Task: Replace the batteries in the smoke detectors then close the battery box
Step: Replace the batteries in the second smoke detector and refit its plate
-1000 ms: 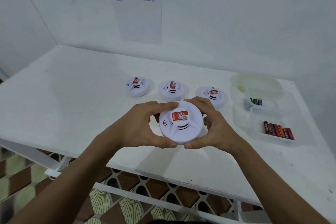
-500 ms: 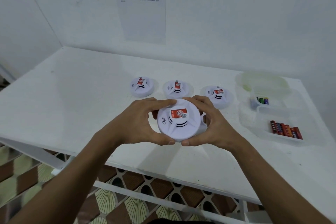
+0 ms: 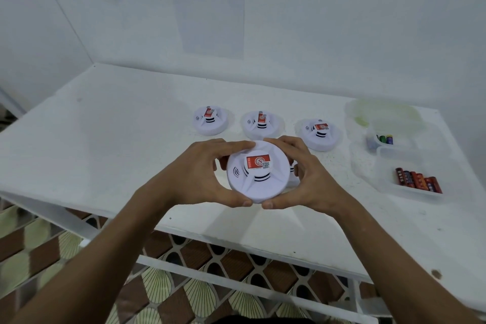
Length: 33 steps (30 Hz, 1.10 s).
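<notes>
Gripping one smoke detector (image 3: 259,172); three more (image 3: 263,125).

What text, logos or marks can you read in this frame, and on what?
Wall sheet: several printed lines, too blurred to read.
Held smoke detector, red label: a circled "S"-like logo beside a QR-style square; small print unreadable.
Three detectors on the table: same red labels, too small to read.
Batteries in the clear box: wrapper print blurred.

smoke detectors: four counted – one held (image 3: 259,171), three on table (image 3: 210,119) (image 3: 261,123) (image 3: 320,133)
hands: two (image 3: 194,179) (image 3: 313,179)
battery box: one (image 3: 368,166)
wall sheet: one (image 3: 210,2)
</notes>
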Tool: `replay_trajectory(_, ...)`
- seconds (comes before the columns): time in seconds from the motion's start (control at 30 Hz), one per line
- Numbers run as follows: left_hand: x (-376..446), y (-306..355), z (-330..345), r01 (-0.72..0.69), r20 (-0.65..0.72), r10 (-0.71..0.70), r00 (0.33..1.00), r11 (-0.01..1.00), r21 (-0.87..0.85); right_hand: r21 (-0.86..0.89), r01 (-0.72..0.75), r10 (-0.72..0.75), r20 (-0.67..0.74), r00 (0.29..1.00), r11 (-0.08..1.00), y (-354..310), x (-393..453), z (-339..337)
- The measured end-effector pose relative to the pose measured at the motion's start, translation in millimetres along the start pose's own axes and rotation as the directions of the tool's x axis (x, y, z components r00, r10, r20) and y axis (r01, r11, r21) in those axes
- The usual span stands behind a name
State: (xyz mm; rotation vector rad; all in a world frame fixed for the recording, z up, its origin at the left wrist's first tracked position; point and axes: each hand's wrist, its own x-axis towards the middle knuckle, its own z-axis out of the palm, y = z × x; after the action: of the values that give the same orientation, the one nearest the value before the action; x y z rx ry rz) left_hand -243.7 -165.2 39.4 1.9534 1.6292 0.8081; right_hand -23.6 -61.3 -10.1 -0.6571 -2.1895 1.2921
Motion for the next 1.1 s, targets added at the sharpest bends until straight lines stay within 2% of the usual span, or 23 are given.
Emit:
replay_trajectory(0.4,-6.2,-0.5,-0.2,0.001,-0.014,-0.001,1.0,1.0,-0.005,-0.008,-0.008,0.008,0.018,1.0,1.0,-4.1,-0.9,1.9)
replay_trajectory(0.63,-8.6,-2.5,-0.4,0.012,-0.02,-0.012,1.0,1.0,-0.004,-0.054,0.0,-0.001,-0.02,1.0,0.999,-0.2,1.2,5.7)
replay_trajectory(0.77,-11.5,-4.4,0.3,0.088,-0.036,-0.089,0.995,0.996,-0.03,-0.062,-0.007,0.006,-0.022,1.0,0.998,-0.4,1.3,6.1)
replay_trajectory(0.9,-11.0,-4.5,-0.5,0.032,-0.018,-0.032,0.999,0.999,-0.012,-0.07,-0.022,0.021,-0.015,1.0,0.997,-1.1,0.9,7.2)
replay_trajectory(1.1,-8.4,-9.1,1.6,0.056,-0.01,-0.056,0.998,0.998,-0.013,-0.077,-0.038,0.036,-0.026,0.999,0.996,0.9,-1.0,8.5)
